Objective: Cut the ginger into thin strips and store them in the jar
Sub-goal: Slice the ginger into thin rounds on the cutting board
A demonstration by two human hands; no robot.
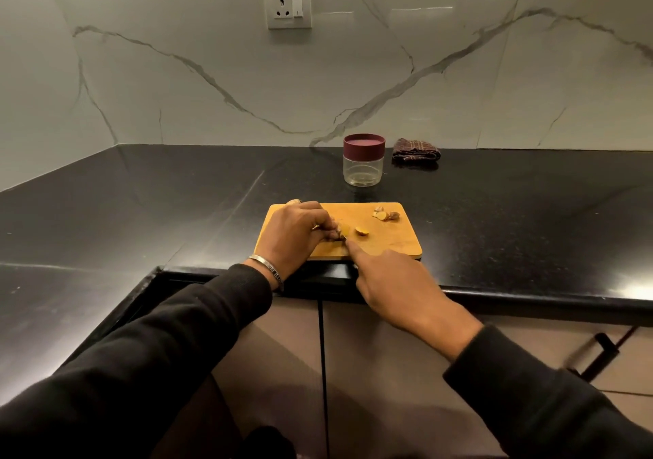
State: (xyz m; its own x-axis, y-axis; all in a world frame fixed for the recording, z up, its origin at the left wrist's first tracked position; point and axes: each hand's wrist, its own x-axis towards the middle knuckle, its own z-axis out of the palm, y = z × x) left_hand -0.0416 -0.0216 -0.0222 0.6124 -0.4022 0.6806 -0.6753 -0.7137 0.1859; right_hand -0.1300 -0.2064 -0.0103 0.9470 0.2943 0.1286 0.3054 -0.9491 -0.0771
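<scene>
A wooden cutting board (388, 243) lies at the counter's front edge. My left hand (293, 236) presses a ginger piece (340, 229) down on the board's left part. My right hand (395, 282) grips a knife, index finger stretched along its spine; the blade (343, 237) is mostly hidden and meets the ginger. One cut slice (361, 231) lies just right of the ginger. Ginger trimmings (386, 215) sit at the board's far right corner. A clear jar (363, 169) with a maroon lid (364, 142) on stands behind the board.
A folded brown checked cloth (416, 154) lies right of the jar by the marble wall. The black counter (141, 211) bends round at the left. A wall socket (289, 6) is above. Cabinet doors (353, 370) are below the counter edge.
</scene>
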